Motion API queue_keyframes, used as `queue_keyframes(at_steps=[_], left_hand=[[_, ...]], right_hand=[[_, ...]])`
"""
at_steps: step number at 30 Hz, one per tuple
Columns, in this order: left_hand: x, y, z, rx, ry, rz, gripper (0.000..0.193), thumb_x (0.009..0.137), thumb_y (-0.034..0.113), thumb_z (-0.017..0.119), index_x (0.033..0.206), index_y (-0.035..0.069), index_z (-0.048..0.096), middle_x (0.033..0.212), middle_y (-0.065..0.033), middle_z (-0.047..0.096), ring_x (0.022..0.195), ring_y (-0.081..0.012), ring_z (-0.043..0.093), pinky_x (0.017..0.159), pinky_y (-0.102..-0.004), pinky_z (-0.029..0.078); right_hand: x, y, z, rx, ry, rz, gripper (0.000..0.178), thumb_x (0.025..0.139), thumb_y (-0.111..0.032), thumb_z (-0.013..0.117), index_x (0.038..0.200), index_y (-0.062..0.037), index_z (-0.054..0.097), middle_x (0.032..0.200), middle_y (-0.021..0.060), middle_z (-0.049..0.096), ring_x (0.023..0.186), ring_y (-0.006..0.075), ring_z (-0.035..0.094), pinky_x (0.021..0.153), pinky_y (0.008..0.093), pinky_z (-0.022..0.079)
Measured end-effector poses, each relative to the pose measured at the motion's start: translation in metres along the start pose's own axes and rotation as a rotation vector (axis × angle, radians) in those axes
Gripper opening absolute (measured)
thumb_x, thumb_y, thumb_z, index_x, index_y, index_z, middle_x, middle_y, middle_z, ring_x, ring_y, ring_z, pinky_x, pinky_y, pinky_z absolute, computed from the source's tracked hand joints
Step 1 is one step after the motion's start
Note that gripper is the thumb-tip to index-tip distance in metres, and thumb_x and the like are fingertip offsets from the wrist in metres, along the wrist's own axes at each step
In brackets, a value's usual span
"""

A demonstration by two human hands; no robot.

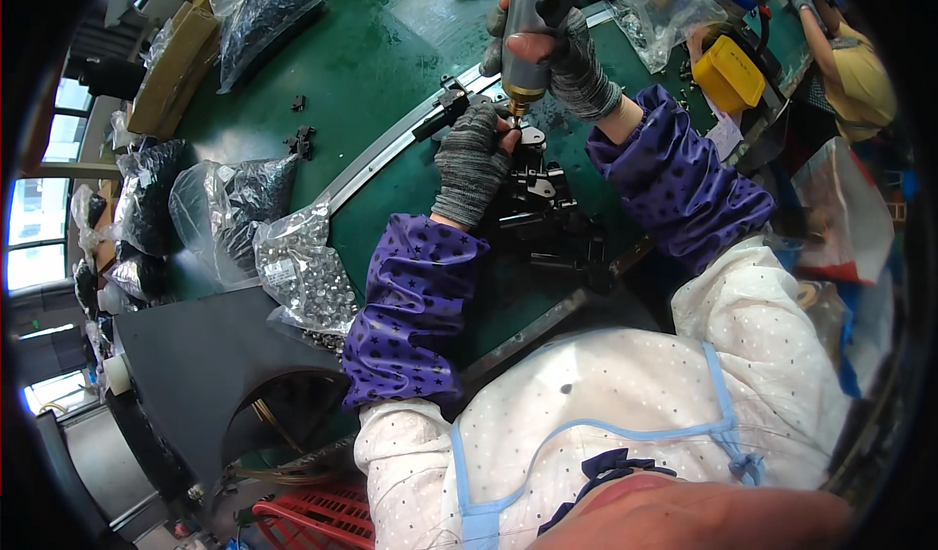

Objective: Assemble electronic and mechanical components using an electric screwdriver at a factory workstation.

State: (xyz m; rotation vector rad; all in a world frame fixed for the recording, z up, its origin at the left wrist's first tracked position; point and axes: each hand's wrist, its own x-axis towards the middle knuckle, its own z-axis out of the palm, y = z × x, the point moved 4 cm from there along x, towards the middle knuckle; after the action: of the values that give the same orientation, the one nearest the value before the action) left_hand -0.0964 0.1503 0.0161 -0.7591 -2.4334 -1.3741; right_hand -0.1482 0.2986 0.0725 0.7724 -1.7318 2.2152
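My right hand (581,71), in a grey knit glove with bare fingertips, wraps round the body of a grey powered screwdriver (531,22). The tool points down, its brass-coloured nose just above my left fingertips. My left hand (471,164), gloved alike, is closed in a pinch under the bit; what it pinches is too small and covered to make out. Right beside those fingers lies a silver metal plate (532,136) on a black part. Several black hinge-like fittings (539,184) with silver plates lie nearer to me. Purple sleeve covers reach up both forearms.
A long silver metal rail (376,162) crosses the green table (362,71) behind my left hand. Left of me lie a bag of small silver pieces (305,262) and bags of dark parts (234,208). A yellow bin (728,73) and a co-worker's arm (819,42) are at right.
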Motion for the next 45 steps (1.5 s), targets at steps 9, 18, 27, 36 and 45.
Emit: queue_keyframes(at_steps=[9, 18, 27, 36, 45], left_hand=[[0.003, 0.0, 0.009, 0.056, 0.061, 0.072, 0.019, 0.068, 0.009, 0.071, 0.073, 0.005, 0.053, 0.07, -0.0087, 0.057, 0.065, -0.0217, 0.059, 0.061, -0.0304, 0.047], [0.001, -0.005, 0.008, 0.077, 0.134, 0.104, 0.028, 0.063, 0.009, 0.072, 0.085, 0.006, 0.055, 0.075, -0.0077, 0.059, 0.067, -0.0258, 0.06, 0.061, -0.0326, 0.048], [0.009, -0.13, -0.165, 0.553, 0.413, -0.249, 0.024, 0.072, 0.024, 0.065, 0.087, 0.006, 0.057, 0.084, -0.0139, 0.058, 0.079, -0.0298, 0.056, 0.071, -0.0371, 0.046], [-0.001, -0.205, -0.179, 0.967, -0.181, -0.1, 0.016, 0.076, 0.017, 0.057, 0.09, 0.009, 0.053, 0.089, -0.0118, 0.054, 0.082, -0.0296, 0.056, 0.068, -0.0396, 0.046], [-0.005, -0.064, -0.125, 0.618, 0.093, 0.147, 0.01, 0.073, 0.008, 0.056, 0.083, 0.01, 0.06, 0.076, -0.0094, 0.059, 0.072, -0.0266, 0.058, 0.065, -0.0352, 0.046]], right_hand=[[0.019, -0.01, 0.028, -0.009, -0.134, 0.209, 0.048, 0.067, -0.024, 0.069, 0.104, 0.0003, 0.049, 0.081, 0.0064, 0.056, 0.066, 0.0188, 0.061, 0.061, 0.031, 0.052], [0.02, 0.004, 0.021, 0.196, -0.29, 0.042, 0.039, 0.081, -0.026, 0.059, 0.108, -0.0008, 0.048, 0.096, 0.0102, 0.055, 0.079, 0.0215, 0.062, 0.069, 0.0324, 0.051], [-0.038, -0.071, -0.067, -0.839, -0.124, 0.193, 0.048, 0.079, -0.034, 0.061, 0.119, -0.0116, 0.047, 0.098, 0.0062, 0.056, 0.084, 0.0161, 0.058, 0.072, 0.0286, 0.048], [-0.114, -0.096, -0.147, -1.174, -0.007, 0.466, 0.039, 0.078, -0.02, 0.061, 0.112, -0.0043, 0.049, 0.096, 0.0075, 0.055, 0.09, 0.0161, 0.054, 0.081, 0.0289, 0.042], [-0.137, -0.034, -0.152, -1.585, -0.203, 0.348, 0.013, 0.079, -0.016, 0.054, 0.087, -0.0051, 0.055, 0.08, 0.0145, 0.056, 0.075, 0.0308, 0.055, 0.068, 0.0386, 0.044]])
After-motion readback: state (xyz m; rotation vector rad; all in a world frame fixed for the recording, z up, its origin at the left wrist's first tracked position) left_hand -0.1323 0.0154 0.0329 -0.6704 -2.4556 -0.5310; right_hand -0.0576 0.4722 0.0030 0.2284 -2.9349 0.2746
